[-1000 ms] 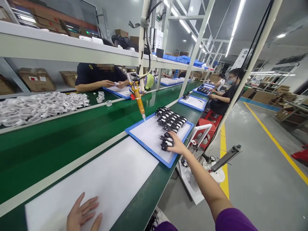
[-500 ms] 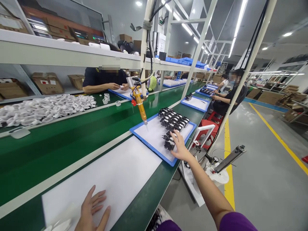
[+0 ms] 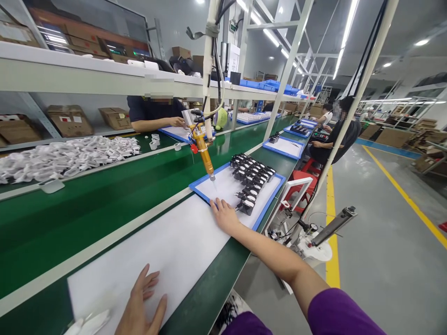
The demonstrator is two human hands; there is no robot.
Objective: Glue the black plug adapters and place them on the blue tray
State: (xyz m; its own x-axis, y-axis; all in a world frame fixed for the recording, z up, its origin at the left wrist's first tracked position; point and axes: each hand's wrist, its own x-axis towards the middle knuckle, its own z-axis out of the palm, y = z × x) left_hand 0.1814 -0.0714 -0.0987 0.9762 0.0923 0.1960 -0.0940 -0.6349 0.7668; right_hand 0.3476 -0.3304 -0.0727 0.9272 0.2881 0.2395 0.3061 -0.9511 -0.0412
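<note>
My right hand (image 3: 225, 217) reaches across the near side of a blue-rimmed tray (image 3: 267, 211). Its fingers lie stretched out over the rim, with nothing visible in them. Rows of small black parts with white oval faces (image 3: 247, 201) stand in the tray, just right of that hand. My left hand (image 3: 143, 302) hovers above or rests on a white sheet (image 3: 167, 242), fingers apart and holding nothing. Beside it, at the bottom left, some blurred white pieces (image 3: 89, 322) lie on the sheet. A yellow dispenser-like tool (image 3: 204, 151) hangs tip-down over the tray's far left part.
A green conveyor belt (image 3: 139, 186) runs behind the bench. White plastic parts (image 3: 70, 158) are heaped beyond it, near a co-worker's arm (image 3: 157, 123). Another blue-rimmed tray (image 3: 283, 147) lies farther along. A pale pole (image 3: 344, 135) and a metal stand (image 3: 316, 251) are on the right.
My right hand has moved left from the black parts to the tray's near rim. The nearest black parts now sit in closer, straighter order. My left hand has shifted slightly right.
</note>
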